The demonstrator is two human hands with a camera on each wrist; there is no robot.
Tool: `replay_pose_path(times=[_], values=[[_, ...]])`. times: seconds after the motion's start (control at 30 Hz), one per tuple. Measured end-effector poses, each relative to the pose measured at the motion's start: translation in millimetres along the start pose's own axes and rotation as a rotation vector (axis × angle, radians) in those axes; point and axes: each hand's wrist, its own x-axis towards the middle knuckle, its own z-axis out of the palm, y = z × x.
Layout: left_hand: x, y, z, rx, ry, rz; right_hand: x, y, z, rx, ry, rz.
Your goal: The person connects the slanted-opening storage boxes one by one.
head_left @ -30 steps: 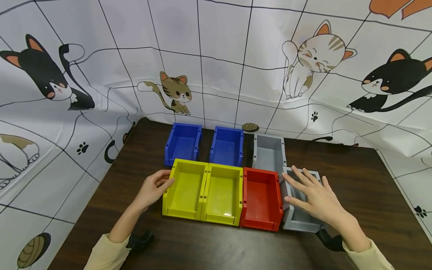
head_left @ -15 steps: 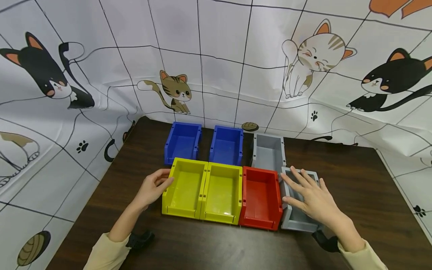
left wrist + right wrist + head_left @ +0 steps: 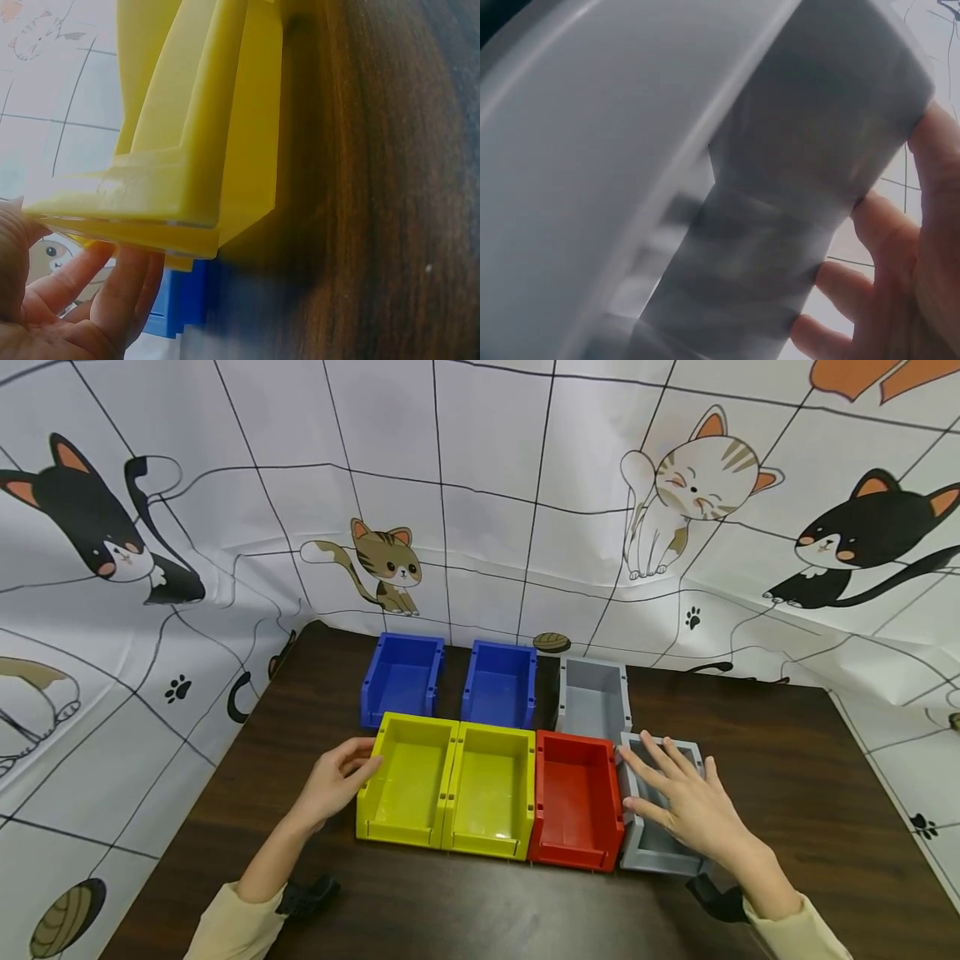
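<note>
My left hand is at the left side of the left yellow bin. Its thumb is at the rim and its other fingers lie against the outer wall, as the left wrist view shows. My right hand spreads over the front grey bin, fingertips at its rim; in the right wrist view they touch the rim of the grey bin. Between the hands, a second yellow bin and a red bin complete a side-by-side row. Part of the front grey bin is hidden under my right hand.
Behind the row stand two blue bins and another grey bin. All the bins are on a dark wood table. A white curtain with cat drawings hangs at the table's back and sides.
My right hand and the front grey bin have shifted slightly left toward the red bin. My left hand stays against the yellow bin. The head view has shifted a little.
</note>
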Motion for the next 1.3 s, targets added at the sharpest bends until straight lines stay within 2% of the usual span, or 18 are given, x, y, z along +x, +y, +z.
replay_pose_path(times=[0.8,1.3], values=[[-0.4,0.2,3.2,-0.028,-0.011,-0.027,-3.9,1,11,0.028,-0.005,0.018],[0.3,0.5,-0.3,-0.028,-0.009,-0.012,-2.5,2,23,0.044,0.006,0.015]])
